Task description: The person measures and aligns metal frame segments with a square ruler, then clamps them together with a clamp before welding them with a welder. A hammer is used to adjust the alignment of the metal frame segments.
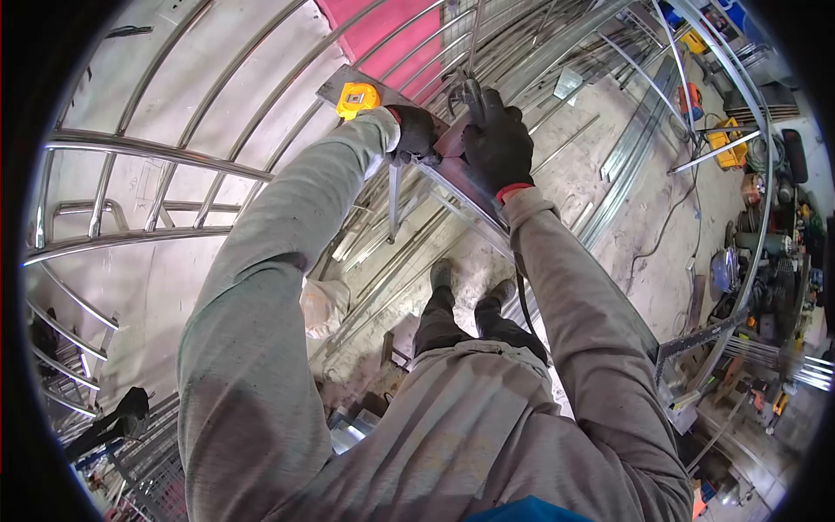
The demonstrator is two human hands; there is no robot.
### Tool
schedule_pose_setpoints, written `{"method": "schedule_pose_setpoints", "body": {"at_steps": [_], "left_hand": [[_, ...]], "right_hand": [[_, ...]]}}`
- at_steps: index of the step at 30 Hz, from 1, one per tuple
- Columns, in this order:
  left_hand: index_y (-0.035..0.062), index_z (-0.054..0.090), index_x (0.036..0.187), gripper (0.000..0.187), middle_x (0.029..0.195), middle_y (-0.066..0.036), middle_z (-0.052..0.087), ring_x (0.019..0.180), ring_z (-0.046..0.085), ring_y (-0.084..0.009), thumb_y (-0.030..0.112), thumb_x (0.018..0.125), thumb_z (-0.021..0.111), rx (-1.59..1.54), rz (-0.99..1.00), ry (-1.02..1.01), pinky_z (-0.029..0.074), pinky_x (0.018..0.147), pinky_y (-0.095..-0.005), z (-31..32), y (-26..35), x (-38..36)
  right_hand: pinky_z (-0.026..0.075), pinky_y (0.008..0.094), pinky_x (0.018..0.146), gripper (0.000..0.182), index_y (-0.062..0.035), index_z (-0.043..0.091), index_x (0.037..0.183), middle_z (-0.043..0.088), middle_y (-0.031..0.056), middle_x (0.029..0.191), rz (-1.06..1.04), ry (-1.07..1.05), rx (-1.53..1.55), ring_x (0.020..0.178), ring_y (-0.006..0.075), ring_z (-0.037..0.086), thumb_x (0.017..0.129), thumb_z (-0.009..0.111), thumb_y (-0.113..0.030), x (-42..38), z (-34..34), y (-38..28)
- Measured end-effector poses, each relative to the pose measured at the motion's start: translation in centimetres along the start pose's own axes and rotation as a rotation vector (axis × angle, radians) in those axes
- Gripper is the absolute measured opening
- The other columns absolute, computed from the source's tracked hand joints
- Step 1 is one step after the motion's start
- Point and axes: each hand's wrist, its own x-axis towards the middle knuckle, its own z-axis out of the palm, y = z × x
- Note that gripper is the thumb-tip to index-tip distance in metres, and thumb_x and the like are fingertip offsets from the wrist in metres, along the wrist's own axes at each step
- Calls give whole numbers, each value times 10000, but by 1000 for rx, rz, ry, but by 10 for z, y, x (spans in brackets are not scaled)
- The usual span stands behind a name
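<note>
Both your arms reach out to the far side, elbows slightly bent, and your gloved hands come close together without clearly touching. Your left hand [415,136] is bunched, its knuckles up, at the beam [465,184]; its fingertips are hidden, so you cannot tell what it pinches, if anything. Your right hand [498,146] sits just to the right, fingers bent forward and thumb turned left, against a dark tool [470,103]; whether it is closed round the tool, you cannot tell.

The tool lies at the far side of your right hand, dark grey and partly covered by your glove. The beam runs under your hands, from far left to near right, flat and dull, with a reddish-brown patch between them. Just left of your left hand, a yellow tape measure [356,100] rests near the beam's far end.

Farther left, shiny curved bars form a railing [165,161]. A pink panel [383,39] shows beyond. To the right, long metal strips [628,170] lie on the floor [657,217].
</note>
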Motion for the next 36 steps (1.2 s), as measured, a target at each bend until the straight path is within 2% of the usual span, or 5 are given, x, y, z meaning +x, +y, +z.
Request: {"method": "schedule_pose_setpoints", "body": {"at_steps": [5, 12, 22, 26, 36], "left_hand": [[7, 698, 795, 403, 614, -82, 625, 543, 677, -226, 375, 958, 679, -83, 14, 37, 565, 518, -373, -3, 5, -11], [26, 671, 813, 323, 616, -76, 613, 522, 642, -221, 316, 950, 710, -38, -57, -47, 546, 484, -366, 4, -13, 18], [52, 719, 718, 377, 591, -93, 661, 557, 681, -274, 368, 922, 696, 18, 2, 27, 564, 619, -416, 8, -27, 22], [108, 762, 859, 211, 720, -93, 710, 709, 708, -359, 292, 921, 679, 326, 430, 79, 569, 666, -475, 30, -76, 61], [-5, 744, 767, 429, 604, -126, 666, 547, 674, -261, 413, 863, 712, 50, 37, 65, 558, 637, -390, 4, -10, 14]], "right_hand": [[519, 516, 927, 455, -183, 698, 1286, 596, 175, 1285, -344, 16, -33, 1119, 414, 597, 831, 679, -167, 2, 10, 23], [524, 451, 842, 363, -134, 749, 1186, 696, 108, 1045, -444, -92, 160, 854, 338, 663, 839, 648, -163, 18, -19, 28], [543, 477, 860, 458, -98, 706, 1254, 715, 151, 1151, -454, 38, 129, 954, 385, 675, 800, 661, -137, 15, -12, 33], [543, 482, 840, 485, -76, 661, 1269, 706, 141, 1118, -352, -42, 151, 938, 385, 671, 788, 661, -136, 16, -13, 32], [540, 485, 828, 508, -139, 660, 1296, 680, 149, 1157, -404, 6, 173, 937, 379, 670, 789, 700, -132, 18, -11, 40]]}}
